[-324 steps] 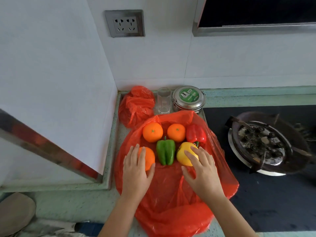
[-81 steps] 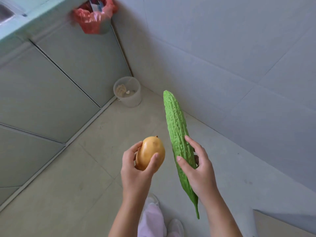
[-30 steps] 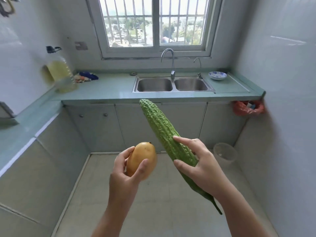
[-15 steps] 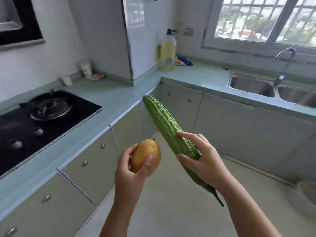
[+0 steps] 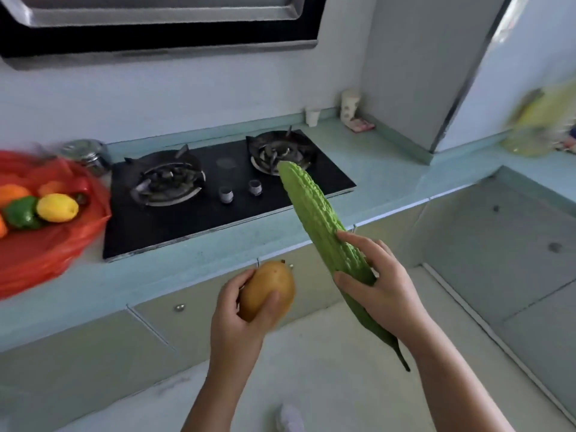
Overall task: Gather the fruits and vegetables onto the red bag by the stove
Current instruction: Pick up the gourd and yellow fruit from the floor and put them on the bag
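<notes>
Mango and gourd held at lower centre; the red bag lies at the left edge.

The left hand (image 5: 237, 319) grips a mango (image 5: 268, 289), fingers and thumb curled round it. The right hand (image 5: 383, 285) holds a long green gourd (image 5: 314, 210) near its lower half, thumb and fingers wrapped partly round it, tip slanting up toward the stove (image 5: 218, 194). The red bag (image 5: 46, 244) lies on the counter (image 5: 187, 254) just left of the stove, well apart from both hands, and carries a yellow pepper (image 5: 57, 207), a green pepper (image 5: 21, 213) and oranges (image 5: 12, 193). A tin (image 5: 87, 154) stands behind the bag.
</notes>
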Demonstrator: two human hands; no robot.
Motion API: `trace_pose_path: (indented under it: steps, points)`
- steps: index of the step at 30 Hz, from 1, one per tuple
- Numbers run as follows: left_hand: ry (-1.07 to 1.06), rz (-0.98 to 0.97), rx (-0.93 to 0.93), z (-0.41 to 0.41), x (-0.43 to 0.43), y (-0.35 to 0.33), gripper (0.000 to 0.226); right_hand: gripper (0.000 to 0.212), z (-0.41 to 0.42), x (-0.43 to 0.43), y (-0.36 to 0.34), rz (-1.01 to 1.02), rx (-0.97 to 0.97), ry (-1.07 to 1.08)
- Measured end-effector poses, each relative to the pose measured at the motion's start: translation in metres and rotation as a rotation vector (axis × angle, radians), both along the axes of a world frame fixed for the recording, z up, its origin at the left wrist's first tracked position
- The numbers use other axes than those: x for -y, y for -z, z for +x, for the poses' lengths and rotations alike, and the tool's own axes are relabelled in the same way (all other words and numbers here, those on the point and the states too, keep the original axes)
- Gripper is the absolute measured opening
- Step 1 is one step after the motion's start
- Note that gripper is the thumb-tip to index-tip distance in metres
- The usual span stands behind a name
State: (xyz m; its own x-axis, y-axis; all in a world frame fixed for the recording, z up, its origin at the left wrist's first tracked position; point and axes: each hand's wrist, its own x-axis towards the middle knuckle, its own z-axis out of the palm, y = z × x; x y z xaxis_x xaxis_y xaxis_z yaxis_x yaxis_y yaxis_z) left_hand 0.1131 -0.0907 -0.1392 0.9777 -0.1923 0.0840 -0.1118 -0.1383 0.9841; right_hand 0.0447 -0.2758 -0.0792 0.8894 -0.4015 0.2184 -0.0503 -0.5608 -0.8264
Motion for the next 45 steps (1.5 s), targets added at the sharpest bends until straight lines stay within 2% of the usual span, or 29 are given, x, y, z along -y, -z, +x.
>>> trace_pose_path:
  steps: [6,10,18,23,26,35,45]
  points:
    - [-0.194,0.021,0.054,0.079,-0.001,-0.017,0.049,0.057,0.109,0.003,0.002,0.029,-0.019,-0.23]
    - [-0.328,0.027,0.099,0.117,-0.021,-0.027,0.058,0.057,0.172,-0.014,0.005,0.039,-0.004,-0.389]
    - [-0.687,0.017,0.032,0.134,-0.115,-0.015,0.048,0.057,0.26,-0.101,0.016,0.007,-0.04,-0.717]
    - [-0.801,-0.033,-0.001,0.148,-0.172,-0.008,0.047,0.057,0.295,-0.167,0.028,-0.027,-0.072,-0.815]
    - [-0.808,-0.032,-0.017,0.161,-0.212,-0.001,0.039,0.056,0.313,-0.208,0.037,-0.049,-0.099,-0.831]
    - [-0.765,0.008,-0.031,0.204,-0.351,0.003,0.042,0.055,0.364,-0.345,0.063,-0.139,-0.191,-0.821]
    - [-0.74,0.01,-0.112,0.223,-0.421,0.016,0.038,0.055,0.404,-0.409,0.086,-0.304,-0.302,-0.831]
